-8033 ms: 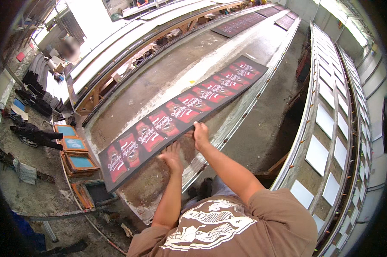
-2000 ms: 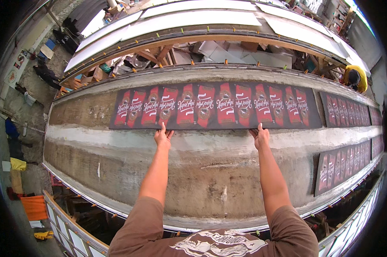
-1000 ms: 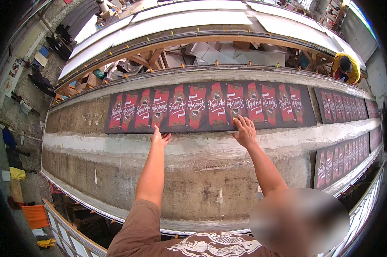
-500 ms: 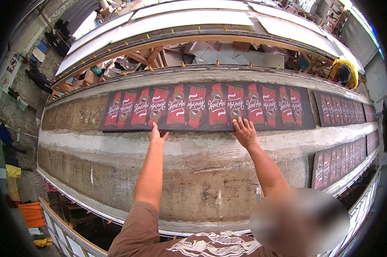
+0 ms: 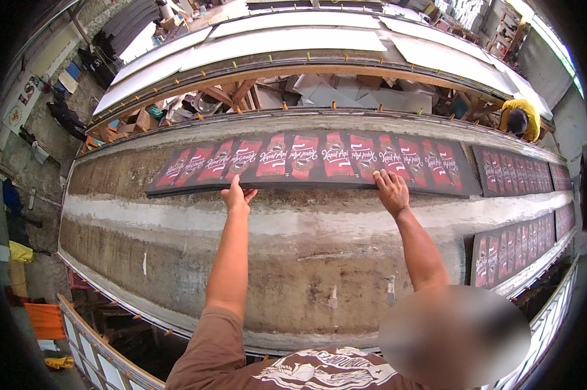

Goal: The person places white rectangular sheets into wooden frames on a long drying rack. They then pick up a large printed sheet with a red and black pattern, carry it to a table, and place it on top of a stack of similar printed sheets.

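Hands flat and open on near edge of long dark printed sheet (image 5: 306, 159): left hand (image 5: 237, 197) toward its left half, right hand (image 5: 391, 190) toward its right. Sheet lying lengthwise on far side of stained concrete table (image 5: 274, 260). Similar sheets (image 5: 514, 172) just beside, right.

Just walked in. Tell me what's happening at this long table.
A person leans over a long, stained table with both arms stretched out. The left hand and right hand rest flat on the near edge of a long dark panel printed with a row of red designs, which lies along the far side of the table. More printed panels lie further to the right. At the far right, another person in a yellow shirt bends over their own work.
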A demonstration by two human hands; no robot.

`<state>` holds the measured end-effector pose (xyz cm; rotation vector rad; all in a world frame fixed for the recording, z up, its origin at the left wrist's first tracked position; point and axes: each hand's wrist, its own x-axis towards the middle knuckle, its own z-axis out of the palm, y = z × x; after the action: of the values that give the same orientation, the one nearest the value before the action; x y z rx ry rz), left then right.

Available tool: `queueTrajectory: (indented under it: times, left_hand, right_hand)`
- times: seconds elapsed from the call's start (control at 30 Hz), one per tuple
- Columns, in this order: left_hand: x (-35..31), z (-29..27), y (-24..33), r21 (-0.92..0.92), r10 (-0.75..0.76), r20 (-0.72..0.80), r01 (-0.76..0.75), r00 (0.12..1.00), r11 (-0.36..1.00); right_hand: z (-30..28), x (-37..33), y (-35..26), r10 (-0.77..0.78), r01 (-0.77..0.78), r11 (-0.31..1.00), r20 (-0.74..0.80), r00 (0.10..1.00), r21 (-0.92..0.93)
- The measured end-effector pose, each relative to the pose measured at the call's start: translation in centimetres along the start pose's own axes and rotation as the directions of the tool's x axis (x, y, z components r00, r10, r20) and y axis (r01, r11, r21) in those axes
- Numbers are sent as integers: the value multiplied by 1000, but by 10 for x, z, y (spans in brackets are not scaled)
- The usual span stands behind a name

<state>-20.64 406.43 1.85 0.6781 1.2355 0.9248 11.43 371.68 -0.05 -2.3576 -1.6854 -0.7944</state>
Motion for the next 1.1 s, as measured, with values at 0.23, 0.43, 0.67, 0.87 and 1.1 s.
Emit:
queueTrajectory:
  times: [0.23,0.43,0.67,0.87,1.1]
  left_hand:
    - [-53,-15,67,34,146,-124,-142,981,989]
    - [-95,-56,125,235,260,-122,-226,958,945]
    - [-91,-89,133,639,356,-111,-208,928,741]
    - [-73,-88,118,924,950,258,-331,178,-189]
    - [-105,-71,153,401,160,915,-795,370,-455]
  right_hand:
    - [-105,54,6,-189,163,975,172,967,154]
    - [-185,76,-15,-275,99,928,478,834,360]
    - [-198,73,-41,-315,3,879,578,753,476]
    - [-199,73,-43,-255,-42,902,609,751,430]
    - [-198,69,-43,-210,-84,907,617,758,412]
